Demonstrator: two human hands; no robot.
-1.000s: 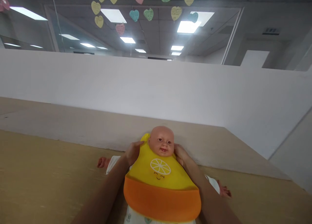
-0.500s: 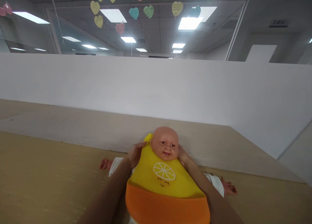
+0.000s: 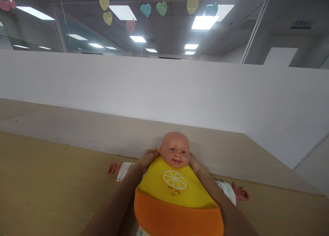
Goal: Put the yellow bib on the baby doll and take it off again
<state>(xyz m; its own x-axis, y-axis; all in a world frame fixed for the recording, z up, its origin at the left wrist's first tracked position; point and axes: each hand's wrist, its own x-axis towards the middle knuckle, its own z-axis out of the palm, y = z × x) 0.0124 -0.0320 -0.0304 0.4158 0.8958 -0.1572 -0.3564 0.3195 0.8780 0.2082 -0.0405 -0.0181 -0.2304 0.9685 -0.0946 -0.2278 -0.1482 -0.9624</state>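
At left, gripping the upper edge of the bib (image 3: pixel 178 199) with the left hand (image 3: pixel 149 158); centrally, spread under the chin of the doll (image 3: pixel 175 148); at right, beside the neck with the right hand (image 3: pixel 194 163), grip hidden, impossible to tell.

Yellow bib (image 3: pixel 154 183), orange pocket (image 3: pixel 178 217)
You see a white citrus slice (image 3: pixel 175 179) over a dark smile (image 3: pixel 173 194), white sleeves (image 3: pixel 227 191) on the doll (image 3: pixel 176 141), a tan surface (image 3: pixel 51 174), a white wall (image 3: pixel 154 85), and yellow, pink, green and blue hearts (image 3: pixel 161 8).
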